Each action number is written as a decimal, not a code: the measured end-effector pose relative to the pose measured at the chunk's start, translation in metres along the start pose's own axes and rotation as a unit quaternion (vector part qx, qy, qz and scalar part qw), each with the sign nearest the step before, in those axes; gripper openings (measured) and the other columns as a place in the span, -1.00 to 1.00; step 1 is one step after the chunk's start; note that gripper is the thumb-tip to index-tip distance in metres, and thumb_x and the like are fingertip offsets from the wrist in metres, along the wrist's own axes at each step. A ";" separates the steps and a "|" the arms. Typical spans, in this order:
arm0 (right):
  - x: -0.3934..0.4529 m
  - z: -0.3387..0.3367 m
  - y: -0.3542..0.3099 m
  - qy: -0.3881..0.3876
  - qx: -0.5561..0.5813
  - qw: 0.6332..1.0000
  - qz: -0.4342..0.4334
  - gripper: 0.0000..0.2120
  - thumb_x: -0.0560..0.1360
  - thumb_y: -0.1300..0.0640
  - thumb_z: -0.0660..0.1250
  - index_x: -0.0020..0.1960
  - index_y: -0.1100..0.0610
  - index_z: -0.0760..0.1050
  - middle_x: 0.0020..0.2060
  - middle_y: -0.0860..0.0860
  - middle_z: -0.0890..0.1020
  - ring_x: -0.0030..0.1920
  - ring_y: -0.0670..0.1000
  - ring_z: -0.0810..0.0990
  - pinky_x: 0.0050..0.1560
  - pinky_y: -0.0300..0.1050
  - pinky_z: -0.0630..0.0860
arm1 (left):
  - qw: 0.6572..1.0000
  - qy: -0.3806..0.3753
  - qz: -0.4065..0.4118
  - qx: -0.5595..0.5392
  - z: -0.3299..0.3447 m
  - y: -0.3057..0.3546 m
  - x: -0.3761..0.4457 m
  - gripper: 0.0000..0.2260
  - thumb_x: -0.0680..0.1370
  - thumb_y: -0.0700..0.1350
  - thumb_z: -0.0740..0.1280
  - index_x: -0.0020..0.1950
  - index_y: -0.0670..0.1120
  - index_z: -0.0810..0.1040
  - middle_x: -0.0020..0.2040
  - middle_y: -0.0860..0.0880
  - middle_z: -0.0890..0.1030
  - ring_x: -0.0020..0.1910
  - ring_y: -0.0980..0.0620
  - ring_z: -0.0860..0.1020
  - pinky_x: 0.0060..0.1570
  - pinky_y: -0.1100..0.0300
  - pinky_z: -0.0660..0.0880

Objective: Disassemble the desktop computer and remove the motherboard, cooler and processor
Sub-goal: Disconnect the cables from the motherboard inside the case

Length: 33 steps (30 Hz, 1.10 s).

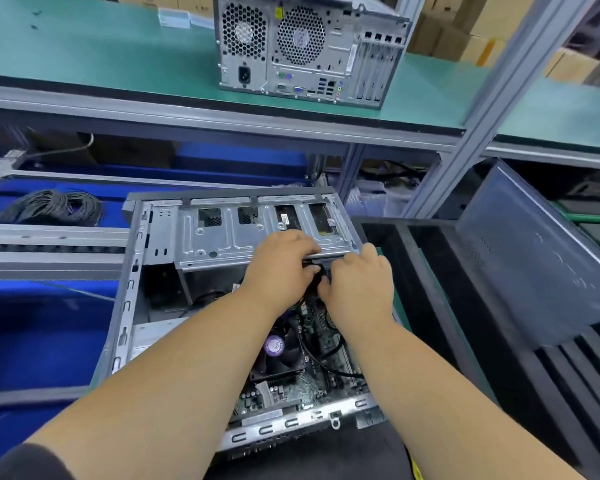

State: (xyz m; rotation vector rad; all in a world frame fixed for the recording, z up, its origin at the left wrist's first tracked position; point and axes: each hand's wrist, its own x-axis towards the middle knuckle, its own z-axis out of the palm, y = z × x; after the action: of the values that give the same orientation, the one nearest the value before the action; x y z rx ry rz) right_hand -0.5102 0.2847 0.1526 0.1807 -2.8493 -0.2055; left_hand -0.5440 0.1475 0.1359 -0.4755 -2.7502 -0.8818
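Observation:
An open desktop computer case [132, 292] lies on its side in front of me. Inside it, the green motherboard [291, 389] carries a black cooler fan [278, 351] with a purple sticker. A silver drive cage [222, 237] fills the far end. My left hand [281, 261] and my right hand [357, 282] meet just below the cage's near right edge, both pinching a black cable connector [321, 273]. The processor is hidden under the cooler.
A second closed computer tower [309, 50] stands on the green upper shelf. A removed dark side panel [534, 258] leans over black slotted trays at the right. A coil of black cable [49, 206] lies in a blue bin at the left. A metal post [482, 109] rises at the right.

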 end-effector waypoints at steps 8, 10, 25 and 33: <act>0.006 0.009 0.005 0.007 0.010 1.000 0.019 -0.70 0.40 -0.07 0.33 -0.38 0.03 0.31 -0.41 -0.06 0.39 -0.17 0.02 0.20 -0.15 -0.06 0.04 | 1.000 0.025 -0.012 -0.003 0.003 0.000 0.001 -0.78 0.50 -0.05 0.42 0.14 0.02 0.63 0.15 0.09 0.58 0.17 -0.01 0.44 0.19 0.08 0.39; 0.006 0.010 0.006 -0.001 0.015 1.000 0.022 -0.69 0.41 -0.07 0.33 -0.39 0.04 0.32 -0.42 -0.08 0.34 -0.18 0.02 0.21 -0.16 -0.06 0.03 | 1.000 0.028 -0.012 -0.005 0.003 0.001 0.001 -0.79 0.50 -0.05 0.43 0.13 0.02 0.64 0.13 0.08 0.58 0.16 -0.02 0.46 0.18 0.06 0.40; -0.014 0.001 0.012 0.003 0.073 0.997 0.027 -0.59 0.48 -0.23 0.17 -0.41 -0.02 0.47 -0.44 -0.09 0.47 -0.15 0.02 0.37 -0.10 -0.03 0.16 | 0.999 0.021 -0.026 -0.004 0.003 0.001 0.003 -0.84 0.52 -0.04 0.40 0.10 0.04 0.63 0.13 0.09 0.58 0.17 0.00 0.45 0.20 0.04 0.40; -0.007 0.003 0.014 0.023 0.023 0.993 0.116 -0.73 0.47 -0.13 0.24 -0.13 0.04 0.58 -0.06 0.01 0.36 0.01 0.09 0.29 0.02 0.00 0.26 | 0.999 0.020 -0.018 0.019 0.005 0.002 0.000 -0.75 0.48 0.07 0.41 0.13 0.06 0.59 0.15 0.09 0.53 0.18 0.01 0.43 0.20 0.08 0.36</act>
State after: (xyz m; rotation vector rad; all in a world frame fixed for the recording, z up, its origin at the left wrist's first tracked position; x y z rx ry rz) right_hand -0.5060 0.2994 0.1497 -0.1347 -2.7994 -0.0868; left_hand -0.5444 0.1516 0.1331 -0.3982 -2.7420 -0.8352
